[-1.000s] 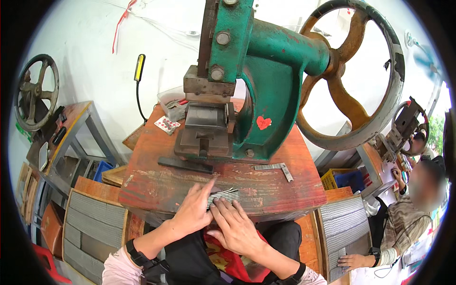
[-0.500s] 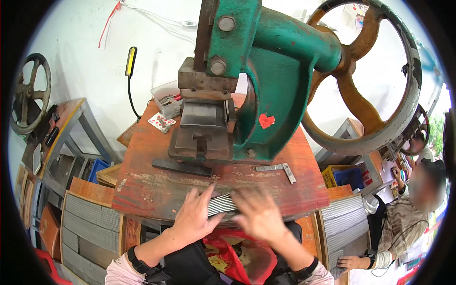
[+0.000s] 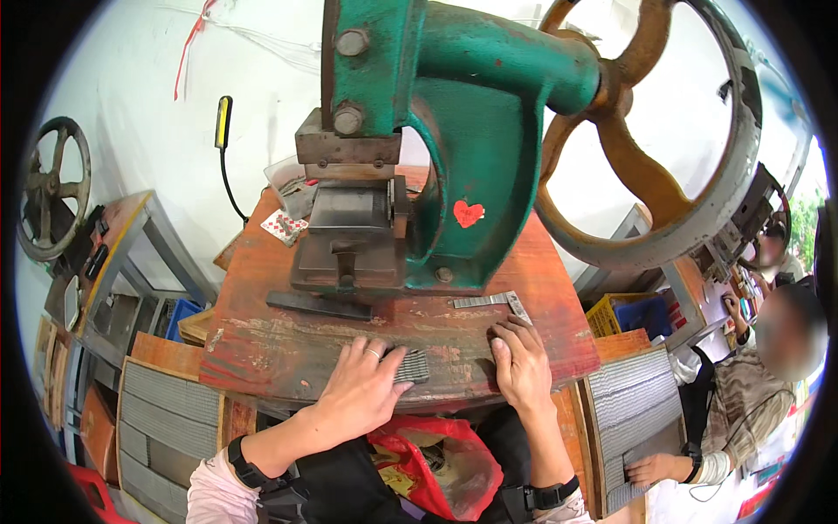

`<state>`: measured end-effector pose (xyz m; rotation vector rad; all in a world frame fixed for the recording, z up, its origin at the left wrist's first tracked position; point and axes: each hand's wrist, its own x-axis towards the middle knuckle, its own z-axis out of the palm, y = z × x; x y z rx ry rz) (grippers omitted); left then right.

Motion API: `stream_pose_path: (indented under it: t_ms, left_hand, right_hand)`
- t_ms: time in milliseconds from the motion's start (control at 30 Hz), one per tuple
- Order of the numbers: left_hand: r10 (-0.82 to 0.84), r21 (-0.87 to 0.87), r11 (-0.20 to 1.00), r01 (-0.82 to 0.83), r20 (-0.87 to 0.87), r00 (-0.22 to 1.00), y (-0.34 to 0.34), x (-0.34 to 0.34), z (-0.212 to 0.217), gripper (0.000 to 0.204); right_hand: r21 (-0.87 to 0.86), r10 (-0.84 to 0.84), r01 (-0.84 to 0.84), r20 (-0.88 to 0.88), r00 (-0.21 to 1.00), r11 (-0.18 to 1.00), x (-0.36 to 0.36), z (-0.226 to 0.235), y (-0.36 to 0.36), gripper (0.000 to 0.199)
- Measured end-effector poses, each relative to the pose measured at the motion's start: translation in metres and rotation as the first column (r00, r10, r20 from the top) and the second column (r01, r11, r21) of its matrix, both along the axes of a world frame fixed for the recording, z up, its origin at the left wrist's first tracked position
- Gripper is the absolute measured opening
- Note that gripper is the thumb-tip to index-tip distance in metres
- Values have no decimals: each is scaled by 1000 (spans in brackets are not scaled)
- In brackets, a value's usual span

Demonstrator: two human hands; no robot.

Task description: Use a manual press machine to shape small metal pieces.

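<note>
My left hand (image 3: pixel 362 382), a ring on one finger, is closed around a short stack of grey ribbed metal strips (image 3: pixel 414 366) at the front of the red-brown wooden table. My right hand (image 3: pixel 524 365) rests farther right, fingers bent. Its fingertips cover the near end of a short metal strip (image 3: pixel 518 305), which forms an L with a longer segmented strip (image 3: pixel 476 302). Behind both hands stands a green hand press (image 3: pixel 489 148) with a steel block (image 3: pixel 349 206) under its ram. A dark flat bar (image 3: pixel 319 306) lies before the press base.
Trays of grey ribbed strips flank me, one left (image 3: pixel 170 402) and one right (image 3: pixel 633 393). An open red bag (image 3: pixel 476 476) sits at my lap. At right a co-worker's hand (image 3: pixel 656 470) touches the right tray. The press's large handwheel (image 3: pixel 742 166) overhangs the right.
My right hand has left the ribbed stack and moved right to the short metal strip. My left hand keeps the stack, now lower against the tabletop. The whole view has shifted slightly.
</note>
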<state>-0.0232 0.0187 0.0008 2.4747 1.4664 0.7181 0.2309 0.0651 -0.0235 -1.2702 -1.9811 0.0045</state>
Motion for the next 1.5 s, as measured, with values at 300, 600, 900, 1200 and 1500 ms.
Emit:
stream_pose_path:
  t_ms: [300, 600, 900, 1200, 1500]
  left_hand:
    - [591, -17, 475, 880, 747, -304, -19, -14, 3, 49]
    - [625, -5, 462, 887, 711, -322, -32, 8, 9, 54]
    - [664, -150, 452, 879, 714, -220, -35, 18, 10, 39]
    - [697, -165, 436, 885, 684, -216, -31, 27, 0, 38]
    - [721, -223, 384, 896, 678, -140, -37, 45, -17, 46]
  right_hand:
    - [52, -13, 15, -39, 999, 999, -2, -1, -1, 22]
    - [46, -17, 19, -59, 998, 999, -1, 0, -2, 26]
    - [8, -25, 26, -85, 996, 1000, -1, 0, -2, 26]
    - [36, -22, 26, -94, 995, 999, -1, 0, -1, 25]
    - [79, -8, 17, -113, 994, 997, 1, -4, 3, 22]
